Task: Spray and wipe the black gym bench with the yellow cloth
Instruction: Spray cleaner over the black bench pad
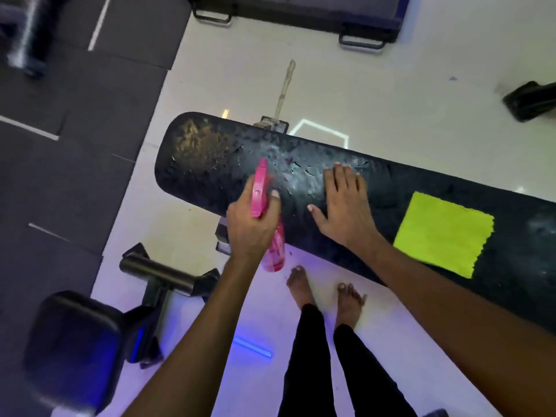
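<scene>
The black gym bench (391,200) runs from upper left to lower right, its pad cracked and worn brown at the left end, with wet droplets near the middle. My left hand (251,224) grips a pink spray bottle (261,191) over the bench's near edge, nozzle pointing at the pad. My right hand (343,203) lies flat on the pad with fingers spread, holding nothing. The yellow cloth (442,234) lies flat on the bench to the right of my right hand, apart from it.
My bare feet (326,291) stand on the white floor by the bench's near side. A black padded seat and frame (90,338) stand at lower left. Dark rubber mats (60,176) cover the left floor. More black equipment (301,13) lies along the top.
</scene>
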`<state>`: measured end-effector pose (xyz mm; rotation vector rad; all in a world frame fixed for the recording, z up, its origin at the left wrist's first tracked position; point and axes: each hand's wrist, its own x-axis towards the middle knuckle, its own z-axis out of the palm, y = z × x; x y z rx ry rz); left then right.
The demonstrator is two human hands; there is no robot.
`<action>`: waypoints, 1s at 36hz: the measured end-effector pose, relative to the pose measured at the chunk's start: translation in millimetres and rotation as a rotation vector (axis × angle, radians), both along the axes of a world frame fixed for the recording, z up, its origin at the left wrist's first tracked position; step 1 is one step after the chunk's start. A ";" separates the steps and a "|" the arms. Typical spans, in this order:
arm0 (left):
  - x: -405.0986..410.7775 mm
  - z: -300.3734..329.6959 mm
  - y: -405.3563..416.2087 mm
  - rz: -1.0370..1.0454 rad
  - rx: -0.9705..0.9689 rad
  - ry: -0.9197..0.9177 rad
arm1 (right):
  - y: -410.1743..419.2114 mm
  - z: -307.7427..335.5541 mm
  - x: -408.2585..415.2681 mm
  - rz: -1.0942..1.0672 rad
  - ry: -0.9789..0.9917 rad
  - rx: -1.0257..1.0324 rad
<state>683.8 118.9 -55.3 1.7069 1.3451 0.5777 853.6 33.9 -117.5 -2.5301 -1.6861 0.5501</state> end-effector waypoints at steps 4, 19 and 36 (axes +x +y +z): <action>-46.2 -22.1 36.9 0.074 0.033 0.049 | 61.0 -28.1 -30.1 0.112 -0.022 0.047; -147.1 -81.8 136.7 0.196 -0.043 0.209 | 138.4 -91.6 -80.1 0.171 -0.208 0.140; -132.3 -75.9 116.9 -0.088 -0.163 0.296 | 135.6 -99.6 -77.6 0.172 -0.229 0.158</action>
